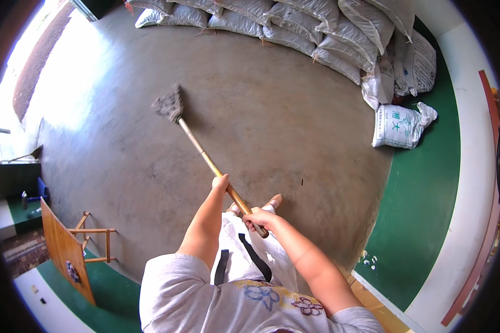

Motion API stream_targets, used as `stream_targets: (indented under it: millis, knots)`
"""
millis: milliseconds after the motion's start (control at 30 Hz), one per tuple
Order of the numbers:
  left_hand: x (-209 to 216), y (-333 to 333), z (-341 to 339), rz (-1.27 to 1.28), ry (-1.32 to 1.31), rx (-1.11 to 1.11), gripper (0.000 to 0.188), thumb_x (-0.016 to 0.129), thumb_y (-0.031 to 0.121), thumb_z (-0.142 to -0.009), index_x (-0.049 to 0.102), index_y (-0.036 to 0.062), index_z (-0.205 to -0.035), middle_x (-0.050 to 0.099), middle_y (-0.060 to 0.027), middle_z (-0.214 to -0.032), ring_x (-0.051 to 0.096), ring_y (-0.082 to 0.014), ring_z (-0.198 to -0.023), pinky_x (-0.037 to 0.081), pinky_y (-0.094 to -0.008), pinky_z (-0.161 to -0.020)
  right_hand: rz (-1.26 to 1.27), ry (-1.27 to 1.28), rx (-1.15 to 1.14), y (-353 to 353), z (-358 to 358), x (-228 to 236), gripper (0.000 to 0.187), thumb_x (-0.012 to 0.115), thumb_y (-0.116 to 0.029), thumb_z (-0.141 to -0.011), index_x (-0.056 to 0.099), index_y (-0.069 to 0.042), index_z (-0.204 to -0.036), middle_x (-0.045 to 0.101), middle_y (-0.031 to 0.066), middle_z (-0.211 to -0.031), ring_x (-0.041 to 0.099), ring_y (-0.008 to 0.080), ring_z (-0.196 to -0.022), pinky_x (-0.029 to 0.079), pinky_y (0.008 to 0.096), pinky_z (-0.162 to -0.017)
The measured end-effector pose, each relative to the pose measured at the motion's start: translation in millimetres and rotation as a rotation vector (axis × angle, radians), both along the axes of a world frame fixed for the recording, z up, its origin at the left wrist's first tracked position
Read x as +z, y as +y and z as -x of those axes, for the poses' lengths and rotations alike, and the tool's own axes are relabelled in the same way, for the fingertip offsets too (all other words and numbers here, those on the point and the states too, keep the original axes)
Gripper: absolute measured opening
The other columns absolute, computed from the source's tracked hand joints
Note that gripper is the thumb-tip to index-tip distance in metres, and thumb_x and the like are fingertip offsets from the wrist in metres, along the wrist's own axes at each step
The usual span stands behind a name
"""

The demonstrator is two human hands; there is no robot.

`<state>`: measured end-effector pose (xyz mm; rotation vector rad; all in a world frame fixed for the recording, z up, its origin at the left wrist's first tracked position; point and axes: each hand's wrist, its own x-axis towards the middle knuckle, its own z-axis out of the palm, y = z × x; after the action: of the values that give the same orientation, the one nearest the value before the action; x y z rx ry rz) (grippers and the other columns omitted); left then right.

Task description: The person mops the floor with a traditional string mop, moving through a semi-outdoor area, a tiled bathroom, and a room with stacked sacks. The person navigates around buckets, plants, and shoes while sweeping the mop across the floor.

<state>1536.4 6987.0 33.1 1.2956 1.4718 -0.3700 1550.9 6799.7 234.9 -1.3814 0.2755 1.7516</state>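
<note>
A string mop with a wooden handle slants from my waist out to the far left, its grey mop head flat on the concrete floor. My left hand is closed round the handle at about its middle. Nearer to me, my right hand grips the handle close to its butt end, which sticks out a little past the fingers. Both arms reach forward over my white trousers, and my shoes show just beyond the right hand.
Stacked white sacks line the far wall, with a tied sack at the right by the green-painted wall. On the left a wooden folding table lies on its side. A broom is near the bright doorway.
</note>
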Motion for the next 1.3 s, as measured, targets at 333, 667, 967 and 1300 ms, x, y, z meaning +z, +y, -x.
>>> stream_targets:
  millis: [333, 667, 967, 1300]
  knots:
    - [2.7, -141.3, -18.0, 0.443, -0.087, 0.369, 0.031, 0.043, 0.036, -0.086, 0.049, 0.0055, -0.087, 0.056, -0.0079, -0.076, 0.060, -0.0224, -0.067, 0.053, -0.0359, -0.063, 0.057, -0.175, 0.564, -126.1, -134.5, -15.3, 0.018, 0.062, -0.013, -0.069, 0.055, 0.004, -0.072, 0.051, 0.0057, -0.052, 0.049, 0.0132, -0.040, 0.042, 0.0259, -0.038]
    - [46.3, -306.5, -224.0, 0.751, -0.510, 0.601, 0.026, 0.049, 0.036, -0.084, 0.046, 0.0100, -0.087, 0.052, -0.0041, -0.073, 0.056, -0.0179, -0.068, 0.051, -0.0323, -0.059, 0.350, -1.011, 1.010, -250.2, -319.8, 75.6, 0.026, 0.067, -0.017, -0.067, 0.053, -0.003, -0.084, 0.060, 0.0153, -0.084, 0.057, 0.0327, -0.083, 0.047, 0.0415, -0.070]
    - [92.2, -420.0, -374.1, 0.829, -0.375, 0.128, 0.025, 0.050, 0.033, -0.083, 0.041, 0.0127, -0.095, 0.051, -0.0032, -0.077, 0.058, -0.0185, -0.073, 0.051, -0.0412, -0.071, 0.633, -1.010, 0.729, -372.8, -384.6, 117.0, 0.023, 0.064, -0.014, -0.068, 0.051, -0.003, -0.083, 0.060, 0.0165, -0.080, 0.058, 0.0346, -0.079, 0.047, 0.0427, -0.070]
    - [93.2, -509.0, -464.9, 0.759, 0.008, -0.758, 0.032, 0.053, 0.031, -0.080, 0.054, -0.0002, -0.075, 0.056, -0.0105, -0.066, 0.058, -0.0202, -0.054, 0.055, -0.0326, -0.045, 0.780, -0.726, -0.076, -453.7, -303.2, 44.9, 0.023, 0.058, -0.018, -0.073, 0.043, 0.000, -0.075, 0.052, 0.0109, -0.056, 0.051, 0.0168, -0.040, 0.042, 0.0314, -0.039]
